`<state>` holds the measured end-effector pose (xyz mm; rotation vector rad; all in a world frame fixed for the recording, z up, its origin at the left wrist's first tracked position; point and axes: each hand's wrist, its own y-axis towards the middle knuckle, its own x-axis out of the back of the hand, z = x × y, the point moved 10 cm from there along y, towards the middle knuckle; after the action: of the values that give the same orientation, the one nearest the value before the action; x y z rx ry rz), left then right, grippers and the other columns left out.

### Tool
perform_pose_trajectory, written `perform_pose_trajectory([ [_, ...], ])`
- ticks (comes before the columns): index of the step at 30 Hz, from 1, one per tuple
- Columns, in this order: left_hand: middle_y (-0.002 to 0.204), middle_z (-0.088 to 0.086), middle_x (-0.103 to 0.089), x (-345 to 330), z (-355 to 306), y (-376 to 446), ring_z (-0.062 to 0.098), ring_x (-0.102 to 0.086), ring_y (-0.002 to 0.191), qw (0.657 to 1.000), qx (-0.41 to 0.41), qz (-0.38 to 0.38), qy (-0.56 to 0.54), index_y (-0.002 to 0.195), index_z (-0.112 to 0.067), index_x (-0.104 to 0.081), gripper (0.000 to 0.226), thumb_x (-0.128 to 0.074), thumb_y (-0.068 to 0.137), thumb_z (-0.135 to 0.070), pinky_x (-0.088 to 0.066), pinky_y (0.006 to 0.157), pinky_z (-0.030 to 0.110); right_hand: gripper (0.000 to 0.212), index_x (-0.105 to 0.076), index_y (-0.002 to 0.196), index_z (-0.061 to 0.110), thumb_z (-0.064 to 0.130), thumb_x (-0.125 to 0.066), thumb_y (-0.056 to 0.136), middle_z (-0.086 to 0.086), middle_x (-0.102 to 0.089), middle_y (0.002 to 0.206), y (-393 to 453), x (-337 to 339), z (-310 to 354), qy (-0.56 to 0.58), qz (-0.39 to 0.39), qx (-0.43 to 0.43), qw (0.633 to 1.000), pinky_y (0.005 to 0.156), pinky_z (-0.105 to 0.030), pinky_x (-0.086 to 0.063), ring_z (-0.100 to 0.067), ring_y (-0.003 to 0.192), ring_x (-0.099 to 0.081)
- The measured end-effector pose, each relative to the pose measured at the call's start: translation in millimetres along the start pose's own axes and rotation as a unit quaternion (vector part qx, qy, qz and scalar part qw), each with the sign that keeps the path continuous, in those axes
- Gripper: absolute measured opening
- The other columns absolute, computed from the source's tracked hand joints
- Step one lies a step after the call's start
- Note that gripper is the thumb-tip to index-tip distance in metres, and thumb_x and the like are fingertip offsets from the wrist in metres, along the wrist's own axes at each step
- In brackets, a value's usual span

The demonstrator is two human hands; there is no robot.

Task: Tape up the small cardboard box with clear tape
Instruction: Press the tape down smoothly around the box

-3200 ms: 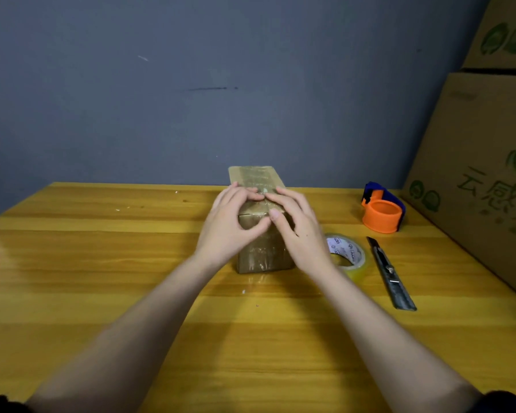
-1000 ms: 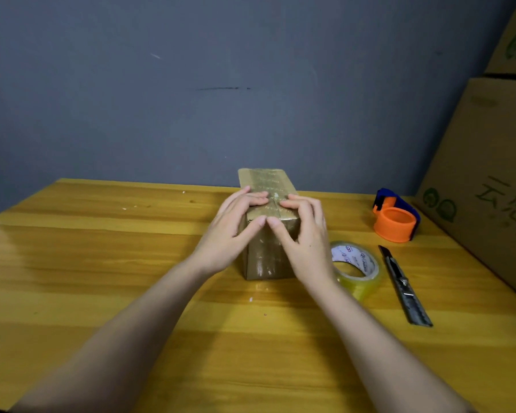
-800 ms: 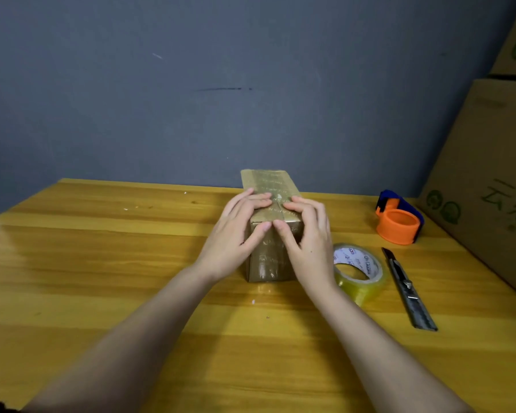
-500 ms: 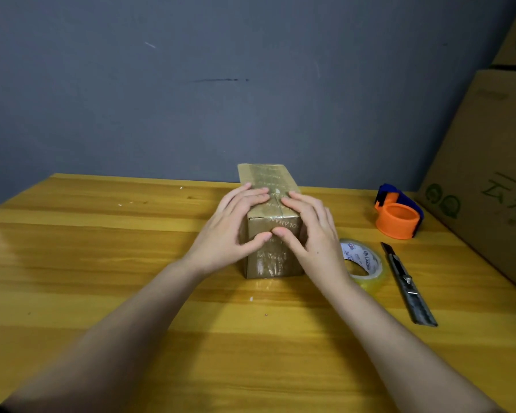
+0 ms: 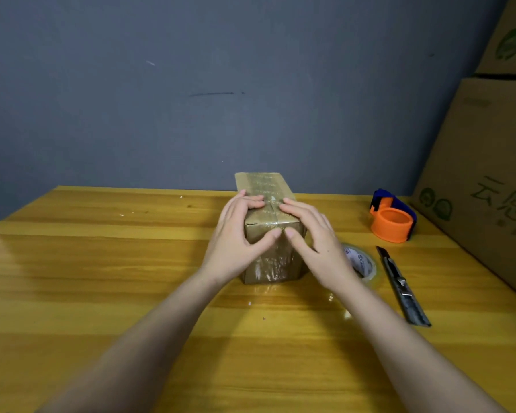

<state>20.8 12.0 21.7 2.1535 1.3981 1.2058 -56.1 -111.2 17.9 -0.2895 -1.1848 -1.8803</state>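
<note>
A small cardboard box [image 5: 265,189], wrapped in shiny clear tape, lies lengthwise on the wooden table [image 5: 102,278], its near end facing me. My left hand [image 5: 236,242] cups the box's left near corner, fingers on top, thumb on the front face. My right hand [image 5: 316,242] mirrors it on the right corner. The two thumb tips nearly meet on the front face. A roll of clear tape [image 5: 364,263] lies flat just right of the box, partly hidden by my right wrist.
A utility knife [image 5: 399,284] lies right of the tape roll, pointing away from me. An orange and blue tape dispenser [image 5: 390,219] sits further back. Large printed cardboard boxes [image 5: 489,189] stand along the right edge. A grey wall is behind the table.
Both hands stay on the box's near end. My thumbs have slid together lower on the front face, pressing the tape. The camera view has shifted slightly.
</note>
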Motion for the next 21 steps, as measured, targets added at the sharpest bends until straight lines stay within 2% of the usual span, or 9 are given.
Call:
perform_pose_trajectory([
  [2, 0.125, -0.017, -0.053, 1.4, -1.5, -0.1, 0.003, -0.030, 0.138, 0.999, 0.014, -0.033, 0.000, 0.113, -0.024, -0.054, 0.049, -0.057, 0.076, -0.055, -0.026, 0.109, 0.020, 0.040, -0.057, 0.125, 0.028, 0.045, -0.040, 0.092, 0.016, -0.051, 0.134, 0.3, 1.3, -0.8, 0.029, -0.044, -0.025, 0.998, 0.106, -0.016, -0.027, -0.005, 0.126, -0.043],
  [5, 0.120, -0.018, -0.055, 1.8, -0.9, 0.5, 0.003, -0.033, 0.137, 0.998, 0.013, -0.055, 0.009, 0.110, -0.023, -0.056, 0.046, -0.057, 0.075, -0.053, -0.028, 0.108, 0.018, 0.038, -0.060, 0.118, 0.026, 0.045, -0.039, 0.093, 0.013, -0.055, 0.130, -0.4, 0.1, 1.7, 0.012, -0.083, -0.031, 0.996, 0.105, -0.024, -0.033, -0.009, 0.121, -0.048],
  [9, 0.123, -0.019, -0.055, 1.0, -0.8, 0.2, 0.001, -0.032, 0.137, 0.998, 0.007, -0.047, 0.028, 0.112, -0.025, -0.054, 0.047, -0.059, 0.074, -0.053, -0.022, 0.103, 0.002, 0.039, -0.059, 0.121, 0.026, 0.045, -0.038, 0.094, 0.012, -0.055, 0.131, -1.4, 0.2, 1.7, -0.009, -0.085, -0.026, 0.996, 0.105, -0.031, -0.036, -0.011, 0.121, -0.047],
  [13, 0.125, -0.018, -0.053, 0.4, -1.3, -0.5, 0.003, -0.031, 0.138, 0.999, -0.005, -0.043, 0.031, 0.116, -0.023, -0.054, 0.053, -0.062, 0.072, -0.051, -0.020, 0.104, 0.002, 0.040, -0.056, 0.127, 0.028, 0.044, -0.041, 0.093, 0.014, -0.052, 0.135, -1.1, -0.5, 0.5, -0.022, -0.063, -0.017, 0.998, 0.106, -0.033, -0.036, -0.011, 0.123, -0.045],
  [18, 0.131, -0.013, -0.051, -2.0, 0.0, -0.8, 0.005, -0.028, 0.139, 0.999, -0.025, -0.013, 0.038, 0.122, -0.022, -0.050, 0.062, -0.066, 0.070, -0.052, -0.022, 0.111, 0.014, 0.042, -0.050, 0.133, 0.032, 0.042, -0.046, 0.092, 0.016, -0.046, 0.141, -0.6, 0.0, -1.2, -0.043, -0.014, 0.004, 0.999, 0.109, -0.031, -0.032, -0.008, 0.127, -0.040],
  [21, 0.134, -0.016, -0.045, -4.1, 1.2, -1.3, 0.005, -0.024, 0.141, 0.999, -0.033, 0.014, 0.039, 0.126, -0.023, -0.047, 0.069, -0.069, 0.068, -0.053, -0.019, 0.112, 0.013, 0.046, -0.044, 0.137, 0.036, 0.045, -0.048, 0.091, 0.019, -0.040, 0.145, 0.2, -2.0, -3.5, -0.068, 0.023, 0.007, 0.997, 0.109, -0.030, -0.029, -0.007, 0.130, -0.036],
])
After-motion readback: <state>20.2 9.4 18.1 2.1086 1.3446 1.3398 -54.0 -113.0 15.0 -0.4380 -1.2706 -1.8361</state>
